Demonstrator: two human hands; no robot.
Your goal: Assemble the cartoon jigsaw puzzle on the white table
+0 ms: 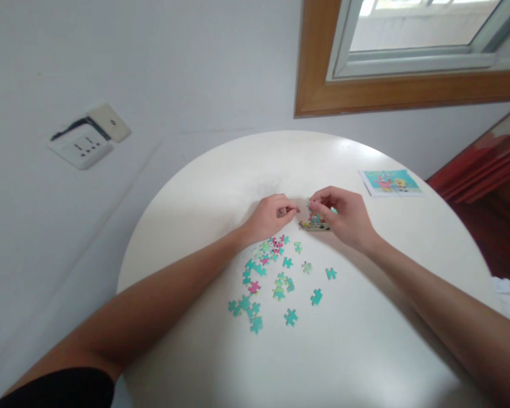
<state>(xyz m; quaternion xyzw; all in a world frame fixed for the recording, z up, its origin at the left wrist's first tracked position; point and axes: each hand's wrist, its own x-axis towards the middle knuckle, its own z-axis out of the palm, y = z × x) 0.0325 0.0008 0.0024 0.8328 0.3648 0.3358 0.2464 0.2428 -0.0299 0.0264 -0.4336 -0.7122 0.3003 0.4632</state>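
A partly joined jigsaw puzzle [315, 221] lies on the white table, with part of it hidden under my right hand [344, 218]. That hand's thumb and forefinger pinch a small puzzle piece [309, 203] at the upper left of the joined section. Just left of the puzzle is my left hand [268, 217], its fingers curled and thumb drawn in; whatever it may hold is too small to make out. Loose teal, pink and yellowish pieces are scattered nearer to me, among them a pink piece [254, 287] and a teal piece [291, 317].
The round white table [187, 215] stands against a wall. A printed picture sheet [391, 183] with cartoon figures lies at its back right. A wood-framed window [408, 88] is above, a wall socket [83, 144] at left, and red cloth [488, 164] beyond the right edge.
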